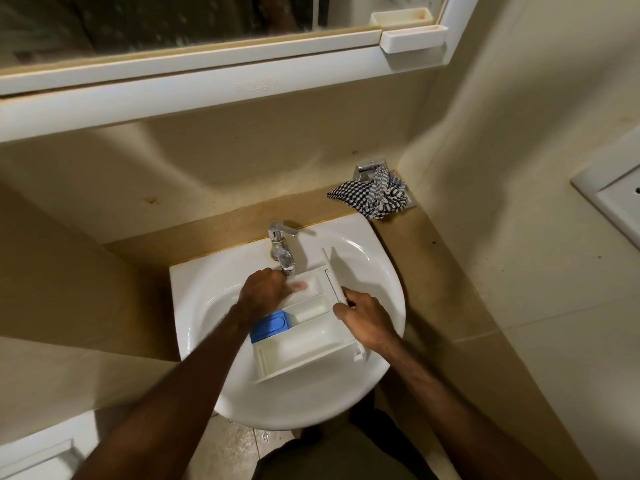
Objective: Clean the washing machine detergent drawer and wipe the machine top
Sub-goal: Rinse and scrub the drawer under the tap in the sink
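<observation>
The detergent drawer lay in the sink, mid-rinse: the right hand gripped its front at three o'clock, the left hand rubbed inside, grip unclear; the cloth waited at one o'clock, the machine top presumably unwiped.

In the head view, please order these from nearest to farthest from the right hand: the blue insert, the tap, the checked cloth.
From the right hand:
1. Blue insert, to its left in the drawer.
2. Tap, behind, at the sink's back edge.
3. Checked cloth, far back on the counter.
</observation>
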`<state>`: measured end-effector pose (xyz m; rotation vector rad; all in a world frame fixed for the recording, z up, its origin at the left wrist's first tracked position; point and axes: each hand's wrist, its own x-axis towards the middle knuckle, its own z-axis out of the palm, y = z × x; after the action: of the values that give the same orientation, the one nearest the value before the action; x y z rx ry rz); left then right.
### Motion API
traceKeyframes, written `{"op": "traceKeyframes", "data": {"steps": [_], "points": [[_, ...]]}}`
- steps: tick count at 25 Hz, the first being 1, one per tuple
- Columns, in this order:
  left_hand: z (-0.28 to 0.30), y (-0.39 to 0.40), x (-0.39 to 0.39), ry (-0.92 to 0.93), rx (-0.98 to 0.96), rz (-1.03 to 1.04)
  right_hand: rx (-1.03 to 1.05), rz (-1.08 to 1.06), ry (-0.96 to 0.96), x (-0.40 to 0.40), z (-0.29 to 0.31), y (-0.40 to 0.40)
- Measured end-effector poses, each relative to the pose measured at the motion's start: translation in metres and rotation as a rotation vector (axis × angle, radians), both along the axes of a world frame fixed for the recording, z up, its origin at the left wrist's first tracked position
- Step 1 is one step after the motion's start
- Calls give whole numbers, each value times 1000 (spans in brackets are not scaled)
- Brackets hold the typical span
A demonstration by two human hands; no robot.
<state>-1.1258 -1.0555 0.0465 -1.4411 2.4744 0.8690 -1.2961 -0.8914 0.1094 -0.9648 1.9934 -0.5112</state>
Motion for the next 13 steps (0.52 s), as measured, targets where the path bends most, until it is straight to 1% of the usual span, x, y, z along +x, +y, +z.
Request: {"op": "traceKeyframes", "data": {"steps": [2,3,6,10,13], "points": [[1,-8,11,75,152,-15,0,15,20,-6,0,1],[0,-13,17,91,171,-26,-1,2,14,-10,1,2],[2,-24,29,60,124,-7,-21,-50,13,-19,4,3],[3,-25,26,-20,25,146,-54,-79,32,-9,-1,4],[1,-17,28,68,64,204,-48,-98,38,-7,-5,8]]}}
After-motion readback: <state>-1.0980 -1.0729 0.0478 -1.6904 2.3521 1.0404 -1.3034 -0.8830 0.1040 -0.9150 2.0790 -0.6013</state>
